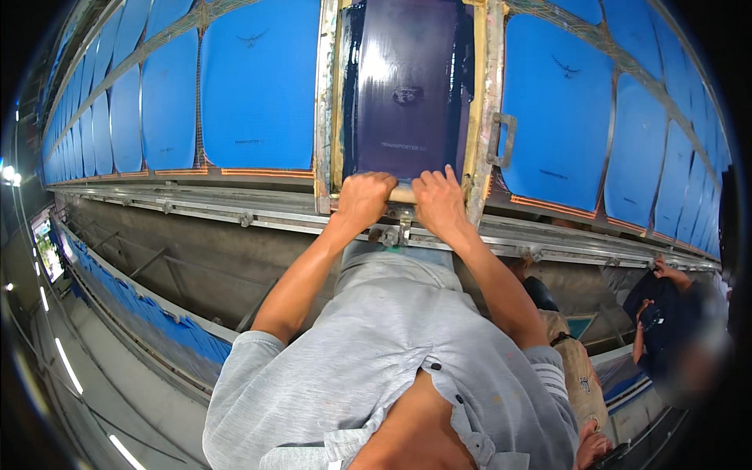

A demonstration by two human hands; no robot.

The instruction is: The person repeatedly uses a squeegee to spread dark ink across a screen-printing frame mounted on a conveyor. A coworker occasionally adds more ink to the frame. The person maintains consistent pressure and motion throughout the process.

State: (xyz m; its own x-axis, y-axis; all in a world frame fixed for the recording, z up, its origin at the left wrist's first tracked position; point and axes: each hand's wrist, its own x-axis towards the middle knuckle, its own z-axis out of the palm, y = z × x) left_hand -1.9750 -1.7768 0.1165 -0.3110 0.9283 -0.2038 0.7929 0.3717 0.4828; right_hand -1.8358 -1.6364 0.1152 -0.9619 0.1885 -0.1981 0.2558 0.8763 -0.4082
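Note:
A screen-printing frame (486, 102) lies across the long table straight ahead of me. Its mesh (407, 63) is dark purple, with glossy dark ink streaked along both sides. At the near end of the mesh is a wooden bar that looks like the handle of a squeegee (403, 193). My left hand (365, 200) is closed over the left part of this handle. On its right part my right hand (442, 202) is closed too, one finger sticking up. The squeegee's blade is hidden from view.
Blue printed panels (258, 86) line the table on both sides of the frame. A metal handle (504, 139) juts from the frame's right side. A metal rail (266, 214) runs along the table's near edge. People (666, 313) stand at the right.

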